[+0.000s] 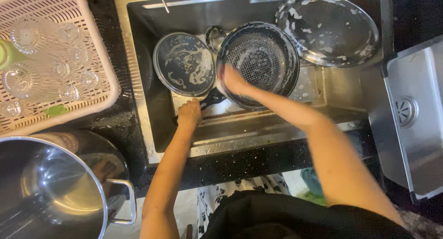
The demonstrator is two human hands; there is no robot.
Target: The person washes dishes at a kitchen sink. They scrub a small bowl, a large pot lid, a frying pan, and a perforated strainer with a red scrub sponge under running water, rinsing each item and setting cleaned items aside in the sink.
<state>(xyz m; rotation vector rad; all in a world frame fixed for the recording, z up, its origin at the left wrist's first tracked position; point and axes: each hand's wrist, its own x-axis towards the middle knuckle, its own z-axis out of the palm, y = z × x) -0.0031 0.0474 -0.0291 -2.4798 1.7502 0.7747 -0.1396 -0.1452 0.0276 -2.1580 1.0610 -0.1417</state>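
- Frying pan (260,59) lies in the sink (332,89), handle (210,100) running down-left toward the left hand (189,113)
- Left hand grips the handle, fist closed
- Right hand (232,79), blurred, presses on the pan's near rim; grip unclear

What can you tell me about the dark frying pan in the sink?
The frying pan is round and dark, with a dotted pattern of small bumps across its inside and a shiny rim. It looks like nonstick metal, wet and soapy. It sits tilted in the sink, its black handle pointing toward the person. The left hand grips the handle, and the right hand, blurred, presses on the near inside edge. A sudsy round lid lies right beside it.
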